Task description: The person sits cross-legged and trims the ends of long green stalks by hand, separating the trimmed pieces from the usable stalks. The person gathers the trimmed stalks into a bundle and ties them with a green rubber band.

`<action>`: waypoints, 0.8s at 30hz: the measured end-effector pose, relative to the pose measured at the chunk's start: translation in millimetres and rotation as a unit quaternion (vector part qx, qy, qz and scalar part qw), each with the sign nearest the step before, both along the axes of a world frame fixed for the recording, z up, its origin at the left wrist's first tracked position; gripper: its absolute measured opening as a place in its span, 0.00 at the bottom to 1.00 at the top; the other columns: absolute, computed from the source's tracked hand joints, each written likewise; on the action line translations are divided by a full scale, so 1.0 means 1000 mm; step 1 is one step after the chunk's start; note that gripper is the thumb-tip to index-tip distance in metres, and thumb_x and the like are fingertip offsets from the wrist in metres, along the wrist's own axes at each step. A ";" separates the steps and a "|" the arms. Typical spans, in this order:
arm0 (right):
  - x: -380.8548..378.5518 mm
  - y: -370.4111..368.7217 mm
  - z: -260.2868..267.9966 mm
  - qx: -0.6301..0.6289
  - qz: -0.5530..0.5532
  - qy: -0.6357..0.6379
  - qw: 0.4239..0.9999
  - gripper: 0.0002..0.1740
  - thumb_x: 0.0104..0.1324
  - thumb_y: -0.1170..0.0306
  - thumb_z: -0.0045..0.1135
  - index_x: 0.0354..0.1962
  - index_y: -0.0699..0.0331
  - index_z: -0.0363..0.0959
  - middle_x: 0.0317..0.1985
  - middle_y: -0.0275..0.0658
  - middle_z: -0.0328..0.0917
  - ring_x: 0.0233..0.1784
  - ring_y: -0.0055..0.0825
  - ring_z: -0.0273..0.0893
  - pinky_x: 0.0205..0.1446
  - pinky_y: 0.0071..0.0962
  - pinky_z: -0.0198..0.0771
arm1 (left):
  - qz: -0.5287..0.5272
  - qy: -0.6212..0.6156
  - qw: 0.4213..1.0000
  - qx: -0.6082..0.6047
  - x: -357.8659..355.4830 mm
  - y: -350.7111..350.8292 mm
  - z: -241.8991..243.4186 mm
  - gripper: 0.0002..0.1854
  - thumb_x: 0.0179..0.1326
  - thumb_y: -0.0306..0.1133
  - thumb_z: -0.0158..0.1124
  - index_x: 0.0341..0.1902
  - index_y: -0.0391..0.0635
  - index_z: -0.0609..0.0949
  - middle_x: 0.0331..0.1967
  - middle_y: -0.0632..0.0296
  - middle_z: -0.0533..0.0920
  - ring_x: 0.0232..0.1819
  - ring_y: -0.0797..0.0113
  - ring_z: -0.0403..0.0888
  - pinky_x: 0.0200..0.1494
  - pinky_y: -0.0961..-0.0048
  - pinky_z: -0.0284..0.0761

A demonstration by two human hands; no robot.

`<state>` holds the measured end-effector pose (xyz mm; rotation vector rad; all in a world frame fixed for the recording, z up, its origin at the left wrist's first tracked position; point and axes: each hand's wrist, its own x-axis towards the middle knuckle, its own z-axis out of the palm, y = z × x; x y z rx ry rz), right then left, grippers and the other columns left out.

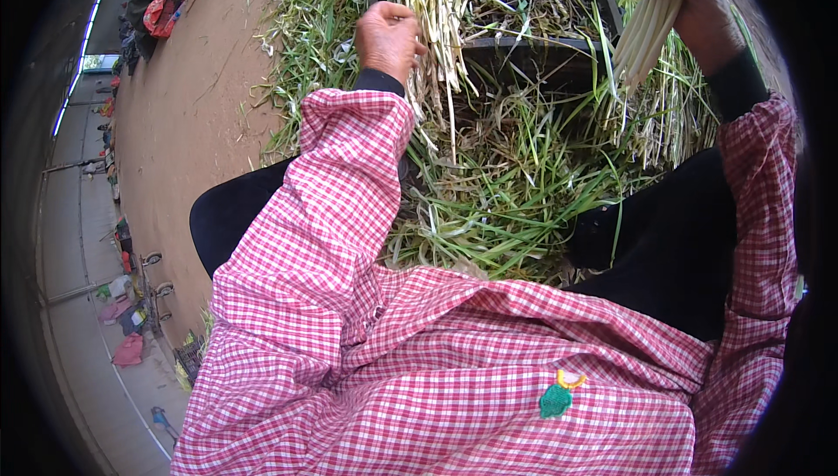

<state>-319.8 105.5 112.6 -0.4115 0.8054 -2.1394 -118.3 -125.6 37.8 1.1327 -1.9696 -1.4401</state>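
At the upper right, my right hand [708,21] grips a bunch of pale-stemmed green stalks [648,34], which look like garlic shoots or scallions. The hand is partly cut off by the top rim of the view. My left hand [387,37] is beside a pile of long pale stalks [442,17], its fingers curled in. Whether a stalk is between those fingers is hard to see. The pile lies across the left side of a dark plastic crate [533,45], and brown and green trimmings cover the crate's mesh top.
Loose leaves [497,207] litter the ground between my knees. More stalks [681,109] lie in a heap at the right, beside my dark-trousered leg [661,233]. Bare soil [196,83] stretches leftward to a wheeled cart [154,279] and scattered bags and clothes [160,16].
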 end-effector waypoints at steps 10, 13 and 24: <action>-0.002 -0.015 -0.045 0.080 0.103 -0.122 0.984 0.11 0.66 0.73 0.46 0.43 0.70 0.62 0.19 0.24 0.55 0.16 0.09 0.53 0.16 0.10 0.53 | 0.024 -0.213 0.955 -0.207 -0.021 -0.050 -0.052 0.08 0.50 0.37 0.66 0.27 0.48 0.78 0.27 0.58 0.81 0.33 0.59 0.79 0.39 0.63 0.73; 0.006 -0.017 -0.043 0.125 0.071 -0.116 0.983 0.10 0.65 0.73 0.47 0.42 0.69 0.63 0.19 0.24 0.57 0.17 0.09 0.54 0.16 0.10 0.55 | 0.035 -0.227 0.943 -0.242 -0.024 -0.060 -0.054 0.08 0.51 0.37 0.65 0.29 0.47 0.78 0.30 0.57 0.80 0.35 0.58 0.79 0.40 0.64 0.72; 0.013 -0.020 -0.046 0.205 0.065 -0.060 0.975 0.09 0.65 0.72 0.49 0.40 0.67 0.64 0.21 0.24 0.59 0.18 0.08 0.56 0.17 0.10 0.57 | 0.012 -0.279 0.938 -0.206 -0.054 -0.084 -0.054 0.05 0.51 0.28 0.59 0.31 0.42 0.79 0.35 0.53 0.81 0.36 0.60 0.79 0.42 0.65 0.73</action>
